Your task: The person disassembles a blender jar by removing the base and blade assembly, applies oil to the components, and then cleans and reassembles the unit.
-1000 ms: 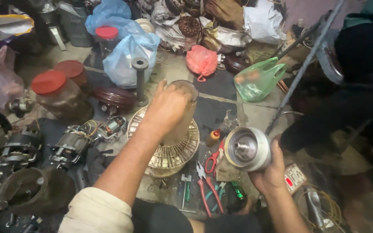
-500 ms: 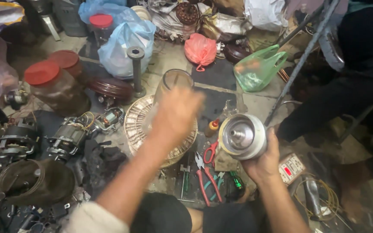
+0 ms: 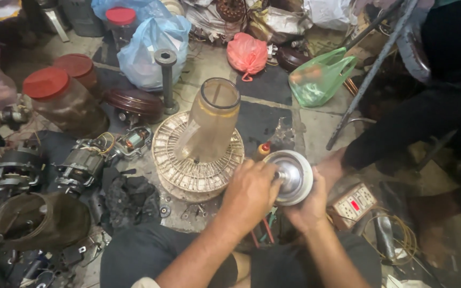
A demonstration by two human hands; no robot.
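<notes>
I have both hands on 1 part, low and right of centre in the frame: a round metal housing (image 3: 292, 177), shiny inside, with a pale rim. My right hand (image 3: 309, 205) cups it from below and behind, fingers wrapped under the rim, so that hand is grasping the housing. My left hand (image 3: 249, 193) comes in from the left with fingers curled at the hub in the middle; it looks pinched on something small there, but I cannot tell what, since the fingers hide it.

To do this well, I judge the right hand should keep the housing steady and tilted toward me so the hub stays in sight, while the left works only with the fingertips, straight along the axis, not sideways.

Just left of the hands, a clear jar (image 3: 211, 118) leans on a round pale grille (image 3: 197, 160) at centre frame; a careless elbow could tip it. A small orange-capped bottle (image 3: 263, 150) stands just beside the housing's upper edge. Red-handled pliers (image 3: 265, 229) lie under my wrists. At the left edge sit 2 motors (image 3: 84, 162), and 2 red-lidded jars (image 3: 62, 98) stand in the upper left. A power strip (image 3: 354, 201) lies right of my right hand.
</notes>
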